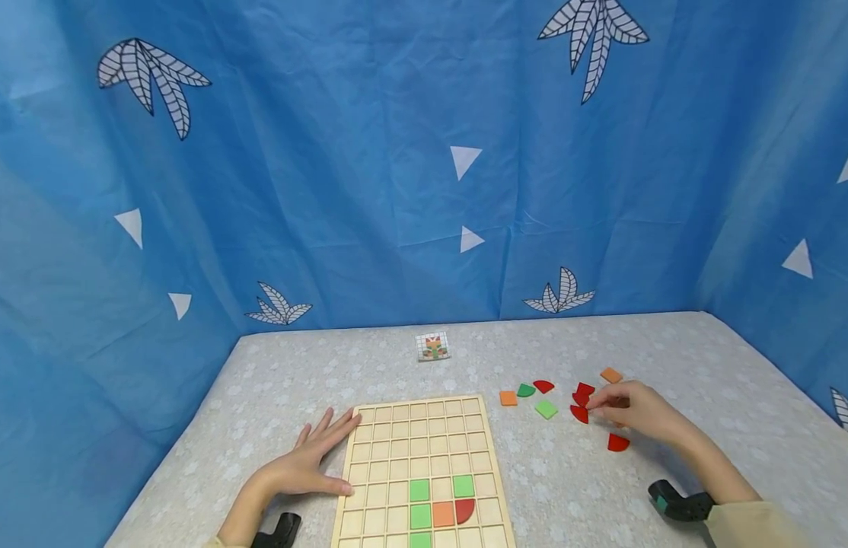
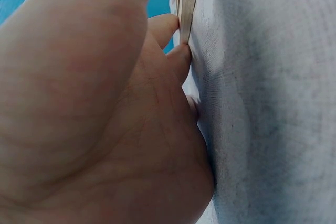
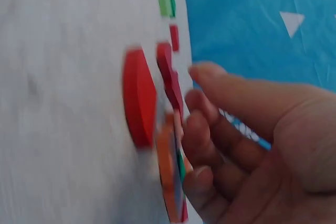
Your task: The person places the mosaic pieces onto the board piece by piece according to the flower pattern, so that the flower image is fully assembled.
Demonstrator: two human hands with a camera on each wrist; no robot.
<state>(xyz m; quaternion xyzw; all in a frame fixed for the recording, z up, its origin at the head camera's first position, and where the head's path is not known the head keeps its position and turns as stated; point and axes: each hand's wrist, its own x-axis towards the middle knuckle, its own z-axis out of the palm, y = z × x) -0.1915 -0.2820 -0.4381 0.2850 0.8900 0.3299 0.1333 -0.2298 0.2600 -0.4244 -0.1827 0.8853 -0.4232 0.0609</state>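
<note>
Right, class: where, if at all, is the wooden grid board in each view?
Head: wooden grid board at bottom centre, left hand at its left edge.
Left wrist: only a strip of its edge, top centre.
Right wrist: not visible.
Shared landmark: leaf-print blue backdrop, in all three.

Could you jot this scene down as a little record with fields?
Board: wooden grid, near edge out of view
Seen on it: four green squares, one orange square, one red quarter-circle
Loose at right: red pieces, green pieces, orange squares
Left grip: fingers spread, touching board's left edge
Right grip: bent fingers near red pieces, nothing visibly held
Behind board: small picture card
</note>
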